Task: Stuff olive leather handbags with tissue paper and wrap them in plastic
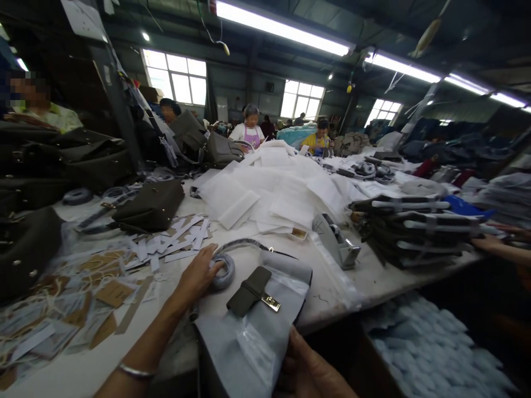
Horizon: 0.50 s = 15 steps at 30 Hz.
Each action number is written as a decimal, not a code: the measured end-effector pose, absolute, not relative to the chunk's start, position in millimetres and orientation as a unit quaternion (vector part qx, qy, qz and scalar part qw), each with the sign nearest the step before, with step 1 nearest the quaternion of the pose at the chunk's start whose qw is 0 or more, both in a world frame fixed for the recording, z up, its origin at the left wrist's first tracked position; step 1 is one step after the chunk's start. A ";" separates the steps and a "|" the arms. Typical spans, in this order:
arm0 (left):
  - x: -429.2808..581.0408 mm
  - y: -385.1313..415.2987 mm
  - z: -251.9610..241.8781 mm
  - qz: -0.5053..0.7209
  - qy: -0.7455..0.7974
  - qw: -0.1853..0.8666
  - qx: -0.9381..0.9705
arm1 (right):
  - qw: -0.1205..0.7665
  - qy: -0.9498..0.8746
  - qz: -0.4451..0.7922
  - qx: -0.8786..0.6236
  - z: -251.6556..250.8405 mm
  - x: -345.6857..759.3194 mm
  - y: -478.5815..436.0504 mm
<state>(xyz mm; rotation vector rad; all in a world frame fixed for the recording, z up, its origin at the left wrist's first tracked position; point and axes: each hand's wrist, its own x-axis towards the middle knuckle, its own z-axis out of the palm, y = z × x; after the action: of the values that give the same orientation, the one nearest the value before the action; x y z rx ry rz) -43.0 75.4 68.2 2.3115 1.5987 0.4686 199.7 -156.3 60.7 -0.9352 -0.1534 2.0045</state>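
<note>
A dark handbag lies at the table's front edge, covered by a pale grey wrapping sheet. On top of the sheet sits a dark strap tab with a gold metal clasp. My left hand, a bangle on its wrist, grips a coiled grey-wrapped strap beside the bag. A thin dark handle arches behind it. Low in the view, my right hand holds the near right edge of the covered bag between thumb and fingers; some of those fingers are hidden beneath it.
White sheets heap up mid-table, with a grey tape dispenser to their right. Paper tags and white strips spread leftward. Stacked dark bags stand right, near another person's hand. A box of pale bundles sits below.
</note>
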 end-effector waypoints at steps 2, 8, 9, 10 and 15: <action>-39.9 78.4 71.2 0.143 0.574 0.142 0.794 | 0.438 -0.053 0.815 -0.375 66.3 205.2 -156.7; -27.2 82.5 84.5 0.097 0.604 0.106 0.784 | 0.488 -0.008 0.755 -0.438 63.6 194.2 -147.4; -25.2 83.6 86.7 0.089 0.608 0.099 0.783 | 0.499 -0.003 0.745 -0.442 61.4 189.1 -145.9; -23.7 84.6 89.1 0.080 0.611 0.092 0.782 | 0.512 0.000 0.736 -0.443 58.9 184.6 -145.2; -22.4 83.2 107.1 0.080 0.630 0.058 0.771 | 0.555 -0.021 0.717 -0.421 46.0 181.1 -153.6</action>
<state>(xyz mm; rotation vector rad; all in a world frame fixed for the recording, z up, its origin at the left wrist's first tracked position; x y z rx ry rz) -22.4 83.2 107.1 2.3349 1.9073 0.2415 181.1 -153.6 46.0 -0.9942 -0.0484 1.6934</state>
